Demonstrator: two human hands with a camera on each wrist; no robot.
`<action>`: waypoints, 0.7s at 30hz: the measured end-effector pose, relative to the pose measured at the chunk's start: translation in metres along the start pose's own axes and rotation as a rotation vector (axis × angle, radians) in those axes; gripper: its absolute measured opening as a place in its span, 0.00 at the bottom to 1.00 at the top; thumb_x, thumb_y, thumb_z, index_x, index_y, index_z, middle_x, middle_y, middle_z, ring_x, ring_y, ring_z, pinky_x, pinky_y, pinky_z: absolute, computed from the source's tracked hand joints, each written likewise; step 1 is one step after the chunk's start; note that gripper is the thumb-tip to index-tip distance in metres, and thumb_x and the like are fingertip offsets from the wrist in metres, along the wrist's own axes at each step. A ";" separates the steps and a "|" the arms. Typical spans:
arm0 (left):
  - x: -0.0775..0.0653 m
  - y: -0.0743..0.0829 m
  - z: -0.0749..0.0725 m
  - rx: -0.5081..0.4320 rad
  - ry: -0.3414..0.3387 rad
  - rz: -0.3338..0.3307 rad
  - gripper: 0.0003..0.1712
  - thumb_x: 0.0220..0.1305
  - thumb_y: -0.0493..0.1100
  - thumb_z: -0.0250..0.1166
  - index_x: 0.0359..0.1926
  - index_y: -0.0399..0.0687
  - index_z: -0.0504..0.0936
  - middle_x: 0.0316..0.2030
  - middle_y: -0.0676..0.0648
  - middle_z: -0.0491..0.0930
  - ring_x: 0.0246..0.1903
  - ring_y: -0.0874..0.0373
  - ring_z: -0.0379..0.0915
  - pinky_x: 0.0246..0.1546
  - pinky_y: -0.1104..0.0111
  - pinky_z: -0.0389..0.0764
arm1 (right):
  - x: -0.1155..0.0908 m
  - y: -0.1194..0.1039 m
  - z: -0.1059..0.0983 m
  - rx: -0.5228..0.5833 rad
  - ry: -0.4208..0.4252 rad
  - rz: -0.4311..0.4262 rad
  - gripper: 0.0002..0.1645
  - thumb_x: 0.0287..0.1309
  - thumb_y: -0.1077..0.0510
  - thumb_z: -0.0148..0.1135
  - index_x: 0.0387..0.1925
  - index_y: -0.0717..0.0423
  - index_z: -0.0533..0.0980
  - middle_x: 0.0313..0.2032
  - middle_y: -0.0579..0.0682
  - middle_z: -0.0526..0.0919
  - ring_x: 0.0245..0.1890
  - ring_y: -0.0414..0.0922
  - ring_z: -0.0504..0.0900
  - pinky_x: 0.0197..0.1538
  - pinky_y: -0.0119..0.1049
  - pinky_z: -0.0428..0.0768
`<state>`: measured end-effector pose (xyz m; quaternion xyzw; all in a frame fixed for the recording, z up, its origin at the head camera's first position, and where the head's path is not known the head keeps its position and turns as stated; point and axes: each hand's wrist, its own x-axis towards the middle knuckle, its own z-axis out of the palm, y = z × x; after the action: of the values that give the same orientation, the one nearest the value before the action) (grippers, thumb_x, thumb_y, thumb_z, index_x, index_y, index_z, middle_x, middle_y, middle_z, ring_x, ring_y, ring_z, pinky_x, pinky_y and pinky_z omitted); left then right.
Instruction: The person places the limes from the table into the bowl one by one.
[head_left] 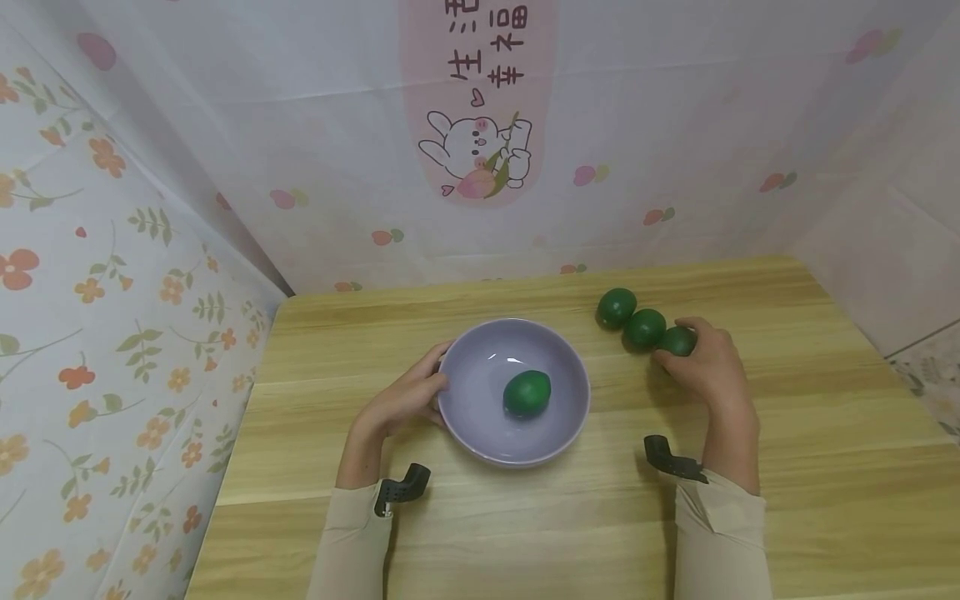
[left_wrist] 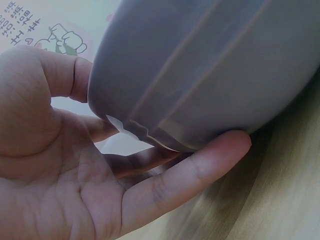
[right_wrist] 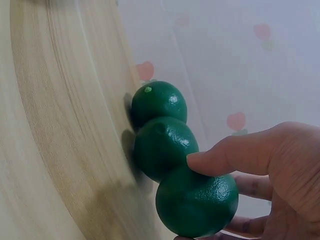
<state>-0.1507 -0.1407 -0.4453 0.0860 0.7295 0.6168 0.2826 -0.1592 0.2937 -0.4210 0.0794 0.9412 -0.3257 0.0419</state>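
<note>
A light purple bowl (head_left: pixel 472 425) stands on the wooden table with one green lime (head_left: pixel 527 393) lying inside. My left hand (head_left: pixel 408 398) holds the bowl's left side; in the left wrist view the thumb and fingers (left_wrist: pixel 200 167) curve around its outer wall. To the right, three more limes lie in a slanting row. My right hand (head_left: pixel 708 358) grips the nearest lime (right_wrist: pixel 197 202) between thumb and fingers. Beyond it are the middle lime (right_wrist: pixel 165 147) and the far lime (right_wrist: pixel 159 104), close against one another.
The wood-grain table (head_left: pixel 525 533) ends at a printed cloth (head_left: pixel 337 150) behind it. A flowered cloth (head_left: pixel 135 333) hangs at the left. Black wrist mounts (head_left: pixel 405 485) sit on both sleeves.
</note>
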 end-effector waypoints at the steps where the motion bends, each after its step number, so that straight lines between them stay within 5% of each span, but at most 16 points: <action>1: 0.000 0.000 0.000 -0.001 -0.001 0.000 0.43 0.70 0.35 0.44 0.84 0.63 0.52 0.80 0.37 0.53 0.51 0.41 0.82 0.40 0.50 0.93 | 0.000 0.000 0.000 0.002 0.002 -0.004 0.45 0.65 0.53 0.66 0.75 0.71 0.62 0.68 0.82 0.66 0.63 0.75 0.70 0.60 0.71 0.78; 21: 0.000 -0.001 0.000 0.001 -0.003 0.014 0.43 0.71 0.35 0.43 0.84 0.62 0.52 0.81 0.38 0.53 0.51 0.40 0.81 0.39 0.50 0.93 | 0.000 -0.006 0.000 0.065 0.024 -0.023 0.45 0.68 0.52 0.65 0.78 0.67 0.59 0.72 0.81 0.61 0.70 0.78 0.63 0.66 0.78 0.70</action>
<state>-0.1505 -0.1411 -0.4457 0.0922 0.7287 0.6184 0.2796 -0.1605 0.2894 -0.4171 0.0735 0.9314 -0.3557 0.0243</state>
